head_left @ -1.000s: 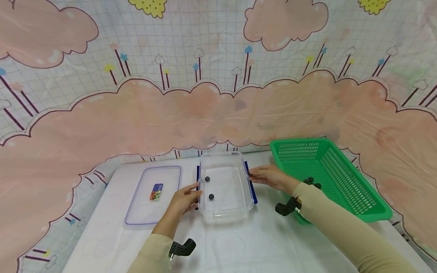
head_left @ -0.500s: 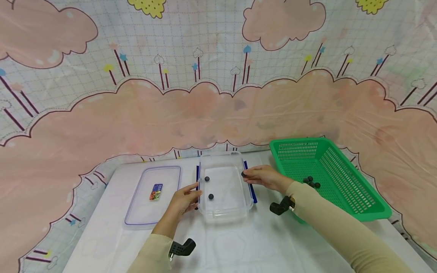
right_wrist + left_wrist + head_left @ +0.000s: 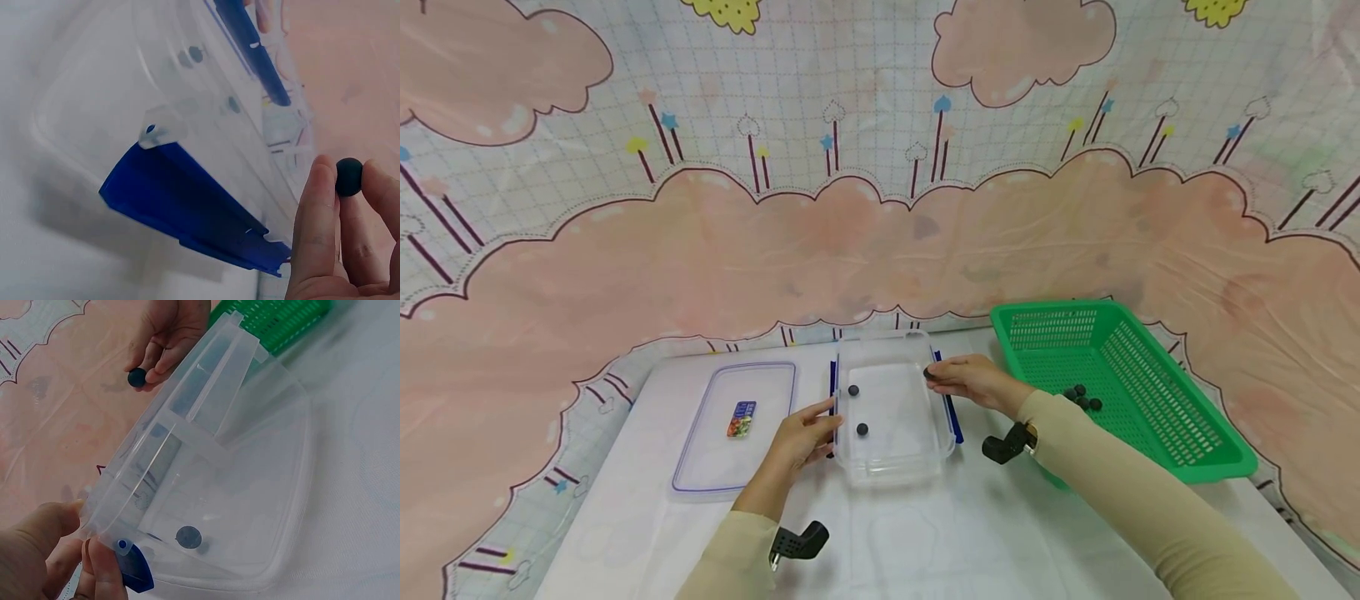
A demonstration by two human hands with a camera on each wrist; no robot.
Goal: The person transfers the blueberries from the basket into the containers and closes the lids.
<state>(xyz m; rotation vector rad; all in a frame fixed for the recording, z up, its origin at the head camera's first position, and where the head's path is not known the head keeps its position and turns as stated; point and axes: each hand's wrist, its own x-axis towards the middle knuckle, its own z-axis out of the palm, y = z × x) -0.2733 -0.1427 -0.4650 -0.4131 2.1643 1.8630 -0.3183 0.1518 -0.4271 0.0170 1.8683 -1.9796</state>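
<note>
A clear plastic box without its lid stands mid-table, blue side latches folded down. My left hand grips its left rim, thumb and fingers on the wall near a latch. Two small black balls lie on the box floor. Between thumb and fingertips my right hand pinches another black ball, held over the box's right edge. Seen from the left wrist, that ball shows beyond the box's rim.
Left of the box lies a clear lid with a blue-purple edge and a coloured label. A green basket on the right contains several black balls. A printed cloth hangs behind the table.
My right hand has moved slightly left with its black ball, from beside the right latch to over the box's edge. The left hand keeps its place on the rim.
</note>
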